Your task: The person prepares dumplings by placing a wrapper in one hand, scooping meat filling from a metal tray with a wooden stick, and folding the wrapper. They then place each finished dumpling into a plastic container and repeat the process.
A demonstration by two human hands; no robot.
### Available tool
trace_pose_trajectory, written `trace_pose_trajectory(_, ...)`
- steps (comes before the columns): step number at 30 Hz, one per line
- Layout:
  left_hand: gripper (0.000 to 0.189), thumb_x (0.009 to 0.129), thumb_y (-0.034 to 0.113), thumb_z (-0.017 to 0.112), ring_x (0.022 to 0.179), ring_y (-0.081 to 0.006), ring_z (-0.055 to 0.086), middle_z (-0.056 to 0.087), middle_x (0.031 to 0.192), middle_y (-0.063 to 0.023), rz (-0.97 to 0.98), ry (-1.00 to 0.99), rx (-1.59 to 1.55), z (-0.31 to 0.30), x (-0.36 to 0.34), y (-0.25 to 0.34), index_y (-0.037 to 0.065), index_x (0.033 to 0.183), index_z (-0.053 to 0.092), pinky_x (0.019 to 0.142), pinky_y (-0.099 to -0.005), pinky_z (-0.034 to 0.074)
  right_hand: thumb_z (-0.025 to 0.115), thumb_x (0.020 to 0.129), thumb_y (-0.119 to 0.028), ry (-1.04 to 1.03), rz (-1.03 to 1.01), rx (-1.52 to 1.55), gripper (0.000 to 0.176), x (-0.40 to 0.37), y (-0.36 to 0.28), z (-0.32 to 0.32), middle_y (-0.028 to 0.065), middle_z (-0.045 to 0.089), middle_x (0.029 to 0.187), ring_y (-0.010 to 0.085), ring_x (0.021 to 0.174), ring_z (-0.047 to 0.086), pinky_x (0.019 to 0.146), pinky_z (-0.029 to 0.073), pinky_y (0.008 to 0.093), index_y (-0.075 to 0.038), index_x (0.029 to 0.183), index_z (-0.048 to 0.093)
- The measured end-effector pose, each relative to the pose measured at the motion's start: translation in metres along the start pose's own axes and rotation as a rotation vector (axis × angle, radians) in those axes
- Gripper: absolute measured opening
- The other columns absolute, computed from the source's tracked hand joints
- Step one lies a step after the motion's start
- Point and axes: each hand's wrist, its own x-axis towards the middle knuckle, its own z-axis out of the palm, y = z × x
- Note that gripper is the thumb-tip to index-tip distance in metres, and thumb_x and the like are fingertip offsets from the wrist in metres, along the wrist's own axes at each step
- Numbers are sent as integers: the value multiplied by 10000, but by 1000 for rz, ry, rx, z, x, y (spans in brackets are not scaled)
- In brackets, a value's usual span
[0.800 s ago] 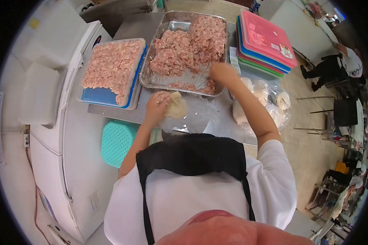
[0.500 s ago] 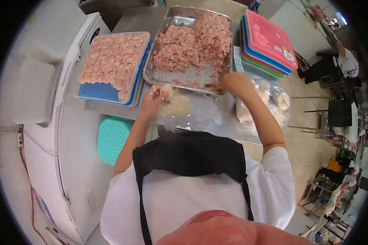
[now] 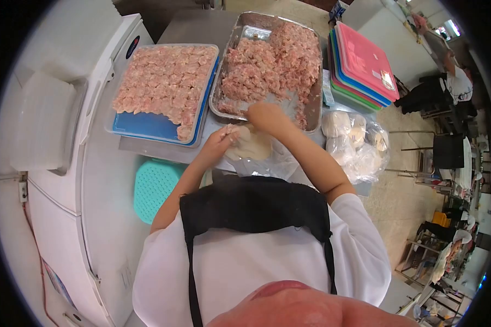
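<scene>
My left hand [image 3: 221,140] is closed on a thin pale wrapper at the table's near edge. Beside it lies a stack of round wrappers [image 3: 256,146] on clear plastic. My right hand [image 3: 264,116] is over the near edge of the metal tray, close to my left hand, with its fingers bent and what they hold hidden. Ground meat [image 3: 275,65] fills much of the metal tray [image 3: 314,117]. To the left, rows of filled pieces [image 3: 163,82] cover most of a blue-based tray [image 3: 142,124].
Stacked coloured lids [image 3: 365,60] stand at the back right, with bagged wrapper stacks [image 3: 354,141] in front of them. A turquoise basket [image 3: 155,188] is below the table at left, beside a white freezer [image 3: 101,218]. Other people are farther off at right.
My right hand has moved left from the tray's right corner toward my left hand. The view has shifted slightly, so the trays appear farther right.
</scene>
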Motion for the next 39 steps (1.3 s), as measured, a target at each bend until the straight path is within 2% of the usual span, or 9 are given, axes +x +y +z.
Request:
trace_pose_trajectory(2, 354, 945, 265, 560, 915, -114, 585, 611, 1057, -59, 140, -69, -126, -12, 5, -2, -11, 1166, 545, 805, -260, 479, 560, 862, -245, -45, 71, 228, 284, 7, 21, 9, 157, 639, 666, 313, 655, 644, 569, 492, 414, -10, 759, 681)
trace_pose_trajectory(5, 405, 951, 305, 527, 976, -150, 601, 620, 1093, -83, -158, 61, -511, -6, 11, 21, -12, 1204, 543, 842, -267, 483, 544, 929, -330, -83, 258, 673, 388, -11, 35, -10, 96, 584, 581, 212, 542, 581, 515, 445, 351, 6, 774, 660)
trace_pose_trajectory(8, 398, 984, 283, 450, 1073, -231, 594, 610, 1159, -136, -110, 60, 265, -1, 31, 73, -29, 1219, 528, 930, -341, 475, 548, 946, -368, 75, 384, 937, 414, -32, 24, -56, 20, 514, 539, 107, 484, 484, 472, 382, 277, -8, 763, 638)
trace_pose_trajectory(15, 484, 984, 381, 448, 1185, -239, 532, 542, 1287, -120, 87, 132, -691, 33, 96, 108, 5, 1287, 467, 987, -378, 441, 557, 947, -398, 514, 535, 1324, 384, -68, 14, -92, -32, 471, 577, 43, 468, 357, 443, 275, 212, -102, 702, 552)
trace_pose_trajectory(18, 544, 980, 471, 400, 1195, -237, 516, 542, 1280, -112, 118, -28, -836, 57, 105, 129, 26, 1287, 455, 996, -390, 425, 549, 955, -369, 521, 477, 1247, 371, -75, 19, -86, 12, 541, 637, 78, 524, 471, 468, 357, 250, -48, 785, 624)
trace_pose_trajectory(21, 640, 945, 565, 394, 1185, -256, 515, 541, 1277, -122, 128, 92, -955, 62, 120, 128, 32, 1294, 450, 1001, -418, 415, 550, 945, -328, 1009, 154, 460, 342, -59, 18, -50, 83, 633, 743, 214, 625, 623, 528, 461, 327, -16, 861, 661)
trace_pose_trajectory(22, 678, 930, 599, 395, 1182, -264, 514, 538, 1279, -127, 131, 186, -975, 58, 126, 122, 33, 1299, 449, 1005, -429, 409, 562, 922, -303, 779, 232, 436, 299, -74, 19, -66, 138, 643, 863, 336, 791, 646, 639, 513, 411, -31, 1000, 657)
trace_pose_trajectory(25, 750, 893, 648, 411, 1189, -298, 500, 524, 1296, -147, 95, 307, -956, 37, 133, 99, 30, 1318, 442, 1026, -463, 384, 590, 908, -265, 361, 418, 93, 305, -102, 14, -106, 136, 626, 838, 330, 774, 629, 639, 504, 420, -81, 1149, 625)
trace_pose_trajectory(39, 605, 907, 506, 480, 1197, -325, 474, 488, 1318, -139, 151, 308, -1068, 47, 118, 90, 87, 1343, 449, 1028, -517, 365, 571, 911, -247, 387, 97, 67, 257, -90, 21, -111, 118, 620, 816, 290, 715, 633, 617, 499, 414, -58, 1082, 607)
